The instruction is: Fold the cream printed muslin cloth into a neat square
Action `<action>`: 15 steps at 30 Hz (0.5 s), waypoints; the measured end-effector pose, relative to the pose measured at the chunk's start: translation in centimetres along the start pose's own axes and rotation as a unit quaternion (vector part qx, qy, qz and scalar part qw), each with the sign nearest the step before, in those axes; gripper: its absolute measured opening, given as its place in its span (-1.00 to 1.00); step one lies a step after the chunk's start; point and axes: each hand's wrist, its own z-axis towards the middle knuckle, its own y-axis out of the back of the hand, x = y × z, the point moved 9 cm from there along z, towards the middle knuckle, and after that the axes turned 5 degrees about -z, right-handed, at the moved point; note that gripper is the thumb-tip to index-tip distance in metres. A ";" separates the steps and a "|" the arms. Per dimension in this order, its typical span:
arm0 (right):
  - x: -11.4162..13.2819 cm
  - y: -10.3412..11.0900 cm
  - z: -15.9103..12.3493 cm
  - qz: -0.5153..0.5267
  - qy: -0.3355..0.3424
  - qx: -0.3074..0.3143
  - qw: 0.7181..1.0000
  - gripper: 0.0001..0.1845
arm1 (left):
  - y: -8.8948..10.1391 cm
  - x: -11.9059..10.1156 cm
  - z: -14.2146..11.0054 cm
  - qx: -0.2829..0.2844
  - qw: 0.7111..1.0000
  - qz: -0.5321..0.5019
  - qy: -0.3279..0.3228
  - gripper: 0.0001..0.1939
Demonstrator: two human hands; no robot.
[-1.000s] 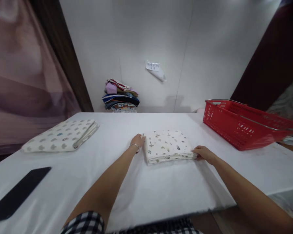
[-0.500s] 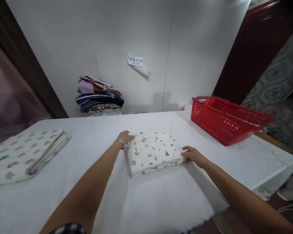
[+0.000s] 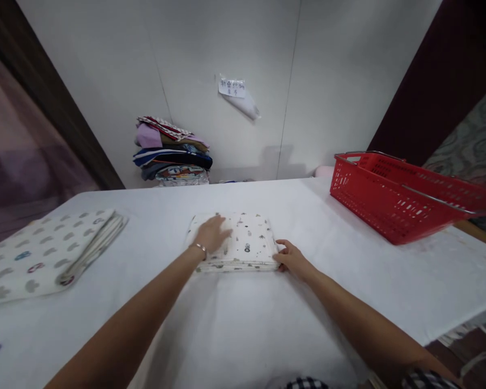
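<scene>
A folded white cloth with small grey and brown prints lies flat on the table in front of me, its layered edge towards me. My left hand, a bracelet at its wrist, is over the left part of the cloth with fingers stretched out, slightly blurred. I cannot tell how firmly it touches. At the cloth's right near corner, my right hand has thumb and fingers closed on the edge. A second folded cloth, white with grey mushroom-like shapes, lies at the left.
The white-covered table runs back to a pale wall. A red plastic basket with metal handles stands at the right. Behind the table rises a stack of folded fabrics. A paper sign hangs half loose on the wall.
The printed cloth has turned so its near edge is straighter to me and has shifted left. My left hand moved from its left edge onto its top. My right hand stayed at the right corner.
</scene>
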 end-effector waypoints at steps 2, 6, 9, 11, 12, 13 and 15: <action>0.2 0.0 -0.1 0.005 0.002 0.001 1.000 -0.41 | -2.0 -4.4 -2.4 0.026 0.998 -0.011 -0.063 -0.45; 0.5 -0.2 -0.5 -0.002 0.005 0.010 1.000 -0.42 | -6.0 -10.6 -6.4 0.062 0.983 -0.014 -0.170 -0.37; 0.6 -0.1 -0.6 -0.037 -0.001 0.056 0.998 -0.38 | -7.5 -11.8 -7.7 0.037 0.975 0.019 -0.219 -0.32; 1.2 0.8 0.1 -0.076 0.007 0.070 0.995 -0.38 | -7.9 -11.6 -7.9 0.022 0.973 0.033 -0.229 -0.31; 1.7 1.6 0.8 -0.094 0.018 0.056 0.994 -0.42 | -7.9 -11.4 -7.9 0.021 0.972 0.036 -0.230 -0.31; 2.4 2.7 1.7 -0.108 0.032 0.030 0.993 -0.48 | -7.9 -11.3 -7.8 0.024 0.972 0.038 -0.230 -0.32; 4.0 4.7 4.1 -0.123 0.059 -0.033 0.990 -0.68 | -7.6 -11.4 -7.8 0.035 0.973 0.040 -0.223 -0.33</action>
